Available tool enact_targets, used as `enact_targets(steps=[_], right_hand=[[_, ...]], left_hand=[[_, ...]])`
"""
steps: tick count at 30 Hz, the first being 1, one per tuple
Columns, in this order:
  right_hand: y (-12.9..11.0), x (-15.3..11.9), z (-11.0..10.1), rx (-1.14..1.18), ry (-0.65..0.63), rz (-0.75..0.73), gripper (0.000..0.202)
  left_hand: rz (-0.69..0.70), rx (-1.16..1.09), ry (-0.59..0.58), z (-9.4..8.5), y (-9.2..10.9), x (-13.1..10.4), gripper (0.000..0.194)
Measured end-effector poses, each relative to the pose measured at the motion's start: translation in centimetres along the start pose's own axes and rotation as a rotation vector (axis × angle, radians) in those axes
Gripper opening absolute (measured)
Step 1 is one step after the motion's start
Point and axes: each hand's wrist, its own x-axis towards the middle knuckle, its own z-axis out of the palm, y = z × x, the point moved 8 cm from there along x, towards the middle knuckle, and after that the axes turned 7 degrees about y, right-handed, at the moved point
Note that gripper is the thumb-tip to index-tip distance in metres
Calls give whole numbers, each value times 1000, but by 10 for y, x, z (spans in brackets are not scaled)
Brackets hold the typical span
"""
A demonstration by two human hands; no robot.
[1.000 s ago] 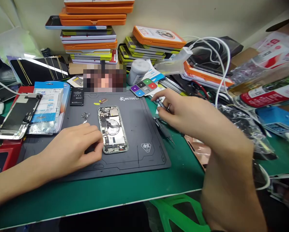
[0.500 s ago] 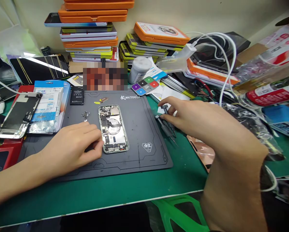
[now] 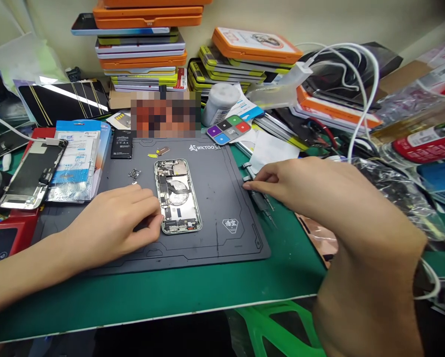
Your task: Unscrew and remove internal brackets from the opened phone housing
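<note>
An opened smartphone (image 3: 188,210), its inner parts exposed, lies on a dark grey work mat (image 3: 222,193). My left hand (image 3: 127,218) rests on the mat at the phone's left side, fingers curled and fingertips against its edge. Off the mat's right edge, grey precision screwdrivers (image 3: 260,202) lie side by side. My right hand (image 3: 292,181) is over them, thumb and forefinger closed at the cap end of one; its other fingers are partly hidden. Small metal parts (image 3: 135,174) sit on the mat near my left hand, and a black battery (image 3: 121,145) lies at its back edge.
A detached phone screen (image 3: 36,173) leans on packets at the left. Stacked orange cases (image 3: 148,17) stand at the back, beside a white-lidded jar (image 3: 222,101). White cables (image 3: 371,79), a plastic bag (image 3: 401,198) and a copper-coloured plate (image 3: 319,233) crowd the right.
My right hand has lowered onto the screwdrivers, and its thumb and forefinger have come together at one cap. My left hand stays beside the phone. The whole view has shifted slightly.
</note>
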Motion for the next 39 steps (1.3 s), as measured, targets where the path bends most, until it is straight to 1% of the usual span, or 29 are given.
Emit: enact_targets(steps=[3,7,11,17,20,22,24,26,27,28,30,32,36,38,39], right_hand=[[0,0,8,-18,-8,-29,39],[1,4,11,36,32,-54,35],[-1,6,14,162,1,-124,34],[5,17,23,318,-30,-173,30],[11,22,27,400,-69,-153,27],[12,21,24,485,-70,-135,26],[10,16,12,559,-1,-136,26],[3,8,-7,588,147,-176,21],[-3,2,-17,608,232,-216,17],[-11,-4,-26,651,293,-288,14],[-25,-15,-37,717,377,-418,9],[-38,-21,-39,705,404,-516,7],[-62,-22,-25,523,404,-610,8],[-73,-23,-20,439,476,-637,12],[-76,-23,-19,414,539,-626,15]], left_hand=[[-1,2,-3,0,0,-1,22],[9,8,3,0,1,0,23],[12,21,7,-1,1,0,24],[5,14,-7,0,1,0,24],[2,12,-14,1,1,0,24],[1,6,-15,2,1,-1,24],[1,-1,-15,2,1,-1,24],[1,2,-14,2,1,-2,24],[1,8,-14,2,1,-2,24],[1,15,-13,2,0,-2,25],[0,25,-15,2,0,-2,26],[5,25,-19,2,0,-1,26],[18,38,-14,1,2,-1,28],[27,52,-9,1,2,-1,28],[32,59,-6,1,3,-1,28]])
